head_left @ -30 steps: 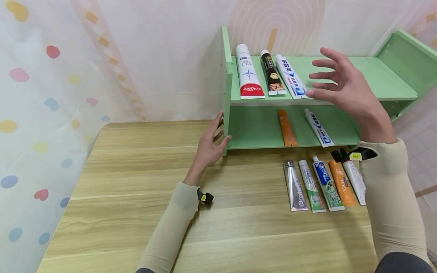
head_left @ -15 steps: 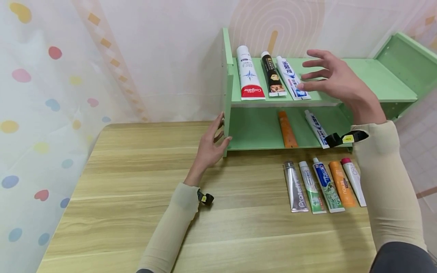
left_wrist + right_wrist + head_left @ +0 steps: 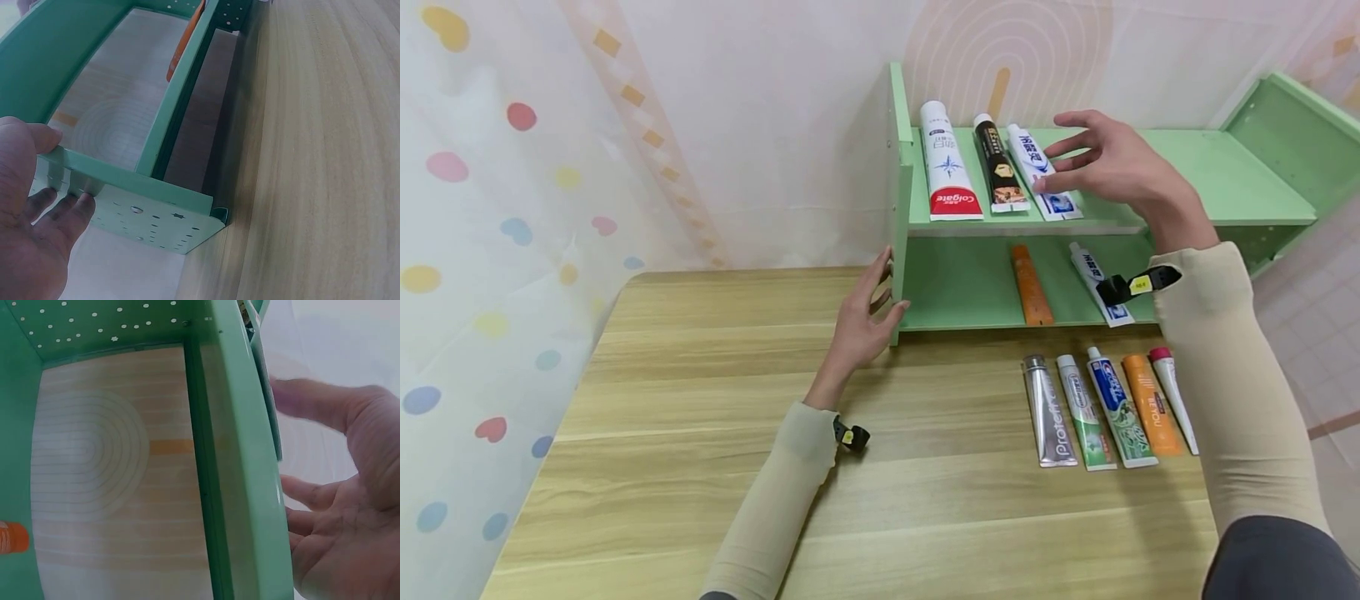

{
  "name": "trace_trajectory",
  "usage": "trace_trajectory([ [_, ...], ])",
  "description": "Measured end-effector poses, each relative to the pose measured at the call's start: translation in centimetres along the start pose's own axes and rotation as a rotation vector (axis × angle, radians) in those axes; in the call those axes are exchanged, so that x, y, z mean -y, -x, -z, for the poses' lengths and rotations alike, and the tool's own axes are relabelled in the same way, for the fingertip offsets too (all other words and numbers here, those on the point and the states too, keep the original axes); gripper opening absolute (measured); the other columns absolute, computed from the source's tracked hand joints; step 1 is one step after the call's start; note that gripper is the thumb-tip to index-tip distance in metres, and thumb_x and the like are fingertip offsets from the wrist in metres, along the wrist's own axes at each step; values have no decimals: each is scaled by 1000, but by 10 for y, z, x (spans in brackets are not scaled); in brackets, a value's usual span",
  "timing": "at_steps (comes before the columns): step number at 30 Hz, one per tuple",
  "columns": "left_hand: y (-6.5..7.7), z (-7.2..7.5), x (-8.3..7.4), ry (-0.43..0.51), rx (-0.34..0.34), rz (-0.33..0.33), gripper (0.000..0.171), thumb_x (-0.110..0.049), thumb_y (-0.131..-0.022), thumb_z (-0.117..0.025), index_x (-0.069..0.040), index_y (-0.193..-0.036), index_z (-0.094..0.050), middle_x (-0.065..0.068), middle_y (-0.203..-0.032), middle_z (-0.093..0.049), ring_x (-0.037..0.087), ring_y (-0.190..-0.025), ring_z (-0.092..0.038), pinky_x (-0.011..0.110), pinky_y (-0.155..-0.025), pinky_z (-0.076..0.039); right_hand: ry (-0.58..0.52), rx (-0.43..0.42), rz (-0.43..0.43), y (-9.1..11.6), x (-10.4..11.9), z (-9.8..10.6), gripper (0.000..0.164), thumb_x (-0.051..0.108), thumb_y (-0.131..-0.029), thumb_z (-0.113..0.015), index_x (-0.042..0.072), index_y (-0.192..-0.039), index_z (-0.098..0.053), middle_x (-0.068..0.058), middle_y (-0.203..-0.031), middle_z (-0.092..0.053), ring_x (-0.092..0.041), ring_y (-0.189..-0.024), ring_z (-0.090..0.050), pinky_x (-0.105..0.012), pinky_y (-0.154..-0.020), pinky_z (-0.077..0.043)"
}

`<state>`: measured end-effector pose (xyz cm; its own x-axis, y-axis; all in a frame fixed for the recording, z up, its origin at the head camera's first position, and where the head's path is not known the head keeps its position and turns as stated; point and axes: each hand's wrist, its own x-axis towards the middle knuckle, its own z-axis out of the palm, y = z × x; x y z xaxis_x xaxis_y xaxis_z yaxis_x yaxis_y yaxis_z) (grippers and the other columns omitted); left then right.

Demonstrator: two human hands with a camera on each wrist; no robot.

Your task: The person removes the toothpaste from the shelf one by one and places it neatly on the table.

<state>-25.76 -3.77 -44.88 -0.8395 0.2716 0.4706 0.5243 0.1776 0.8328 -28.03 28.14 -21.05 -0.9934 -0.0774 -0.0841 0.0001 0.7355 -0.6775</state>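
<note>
My left hand (image 3: 863, 323) holds the left side panel of a green two-tier shelf (image 3: 955, 287); in the left wrist view the thumb (image 3: 45, 137) lies over the panel's edge and the fingers are against its outer face. Over the top tier, my right hand (image 3: 1108, 167) is at a white-and-blue toothpaste tube (image 3: 1028, 152), fingers spread and thumb in front of the tube. Whether the thumb touches it I cannot tell. To its left lie a black toothpaste tube (image 3: 996, 158) and a white-and-red Colgate tube (image 3: 946, 150).
The lower tier bears an orange tube (image 3: 1032, 287) and a smaller white-and-blue tube (image 3: 1086, 267), partly behind the wrist camera. On the wooden table (image 3: 700, 417) in front, several tubes lie in a row, among them a silver one (image 3: 1047, 412) and an orange one (image 3: 1150, 408).
My right hand has moved left across the top tier to the white-and-blue toothpaste tube, its fingers drawing a little closer together. The left hand stays on the side panel.
</note>
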Motion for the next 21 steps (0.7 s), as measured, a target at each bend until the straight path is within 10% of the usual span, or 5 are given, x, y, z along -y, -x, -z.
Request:
trace_trajectory([
  [10,-1,0,-1,-3,-1,-6,79,-4,-98,-68,-19,-164,-27,2,-167,-33,25,-150,-41,40,-115,-49,41,45,-74,-9,5,5,93,40,-88,-81,25,-163,-28,-12,-159,-44,-17,-117,-57,-20,-84,-55],
  [21,1,-1,-17,11,-4,28,78,5,-97,-65,-7,-163,-25,15,-166,-32,35,-151,-38,51,-117,-46,-10,130,-155,-14,7,11,76,33,-94,-75,15,-159,-41,0,-124,-61,-7,-86,-68,-20,-75,-59],
])
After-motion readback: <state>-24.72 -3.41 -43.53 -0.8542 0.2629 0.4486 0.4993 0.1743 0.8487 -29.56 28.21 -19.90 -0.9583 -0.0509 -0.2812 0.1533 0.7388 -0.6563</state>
